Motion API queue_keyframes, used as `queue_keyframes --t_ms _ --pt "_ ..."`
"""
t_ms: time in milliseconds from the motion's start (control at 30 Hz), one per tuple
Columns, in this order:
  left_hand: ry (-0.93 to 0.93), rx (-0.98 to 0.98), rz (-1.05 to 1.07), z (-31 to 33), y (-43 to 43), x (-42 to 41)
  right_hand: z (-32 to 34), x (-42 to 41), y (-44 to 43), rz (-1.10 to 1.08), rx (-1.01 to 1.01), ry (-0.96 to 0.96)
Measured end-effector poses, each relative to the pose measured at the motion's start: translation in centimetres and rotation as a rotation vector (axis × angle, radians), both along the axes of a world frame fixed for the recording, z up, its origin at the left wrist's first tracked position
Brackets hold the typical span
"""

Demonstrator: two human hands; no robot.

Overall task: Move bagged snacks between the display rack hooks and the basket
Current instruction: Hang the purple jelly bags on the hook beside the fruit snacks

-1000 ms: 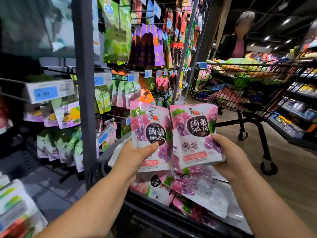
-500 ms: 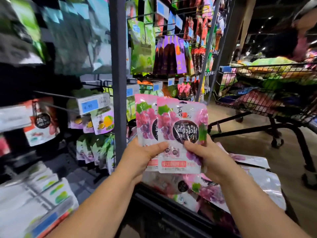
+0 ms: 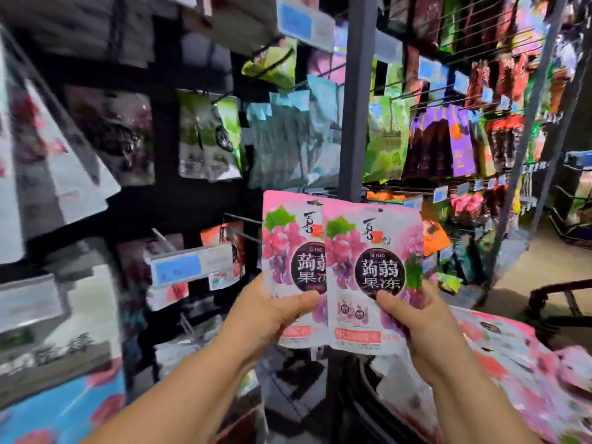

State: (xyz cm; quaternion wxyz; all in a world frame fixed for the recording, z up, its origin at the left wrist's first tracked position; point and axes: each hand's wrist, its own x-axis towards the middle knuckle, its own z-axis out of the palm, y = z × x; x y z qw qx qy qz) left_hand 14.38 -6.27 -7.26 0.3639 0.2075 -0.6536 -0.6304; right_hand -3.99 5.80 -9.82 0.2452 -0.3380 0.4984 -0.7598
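Note:
Two pink grape-jelly snack bags are held upright before the display rack. My left hand [image 3: 275,312] grips the lower edge of the rear bag [image 3: 288,245], thumb across its front. My right hand [image 3: 419,325] grips the front bag [image 3: 374,267], which overlaps the rear one. A bare wire hook [image 3: 243,237] juts out just left of the bags. More pink bags [image 3: 512,363] lie piled in the basket at lower right; the basket's rim is mostly hidden.
A grey upright post [image 3: 355,107] of the rack stands behind the bags. Hanging snack bags and blue price tags [image 3: 179,269] fill the rack on both sides. The dark frame of a shopping cart [image 3: 563,293] stands at right on the floor.
Both hands have carried the two bags up and left toward the rack, and the bags now overlap more. The view has swung left, so the cart and the person are out of sight.

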Motion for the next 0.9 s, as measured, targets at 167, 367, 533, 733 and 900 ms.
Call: queue_keyframes --t_ms 167,367,533,733,900 --pt "0.047 0.018 0.151 1.4 0.1 4.3 0.5 2.3 -2.4 0.11 -0.015 -0.011" --pt "0.093 0.006 0.34 0.9 0.7 9.1 0.9 4.5 -4.6 0.207 0.043 0.012" --pt "0.13 0.01 0.378 1.6 0.4 12.0 1.0 6.2 -6.4 0.246 0.039 0.021" --pt "0.151 -0.044 0.432 3.0 0.2 13.3 2.9 8.5 -7.7 0.319 0.016 0.059" --pt "0.159 -0.061 0.462 4.0 -0.5 14.6 4.9 9.2 -8.5 0.344 -0.014 0.069"
